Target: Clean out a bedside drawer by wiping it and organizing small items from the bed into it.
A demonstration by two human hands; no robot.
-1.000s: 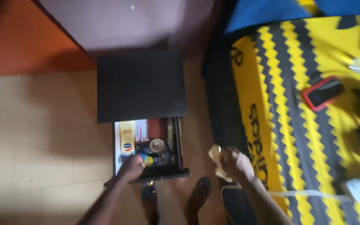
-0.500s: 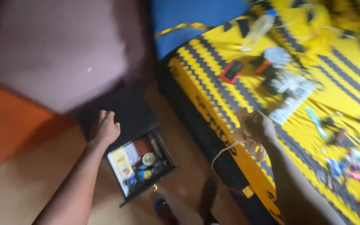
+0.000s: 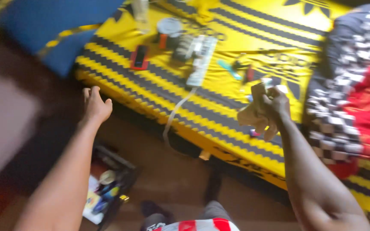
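A crumpled tan paper-like wad (image 3: 257, 114) is clenched in the closed right hand (image 3: 275, 107) above the yellow, black-striped bed cover (image 3: 219, 102), as if for carrying. The left hand (image 3: 96, 106) is held open and empty over the open dark drawer (image 3: 112, 179).

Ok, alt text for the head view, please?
The right hand grips a crumpled tan wad over a yellow-and-black bedspread strewn with small items. The left hand is open and empty above a dark open drawer on the floor.

Heavy motion blur throughout; bedspread (image 3: 236, 64) brightly lit, floor (image 3: 172, 179) and left side dim, shadowed.
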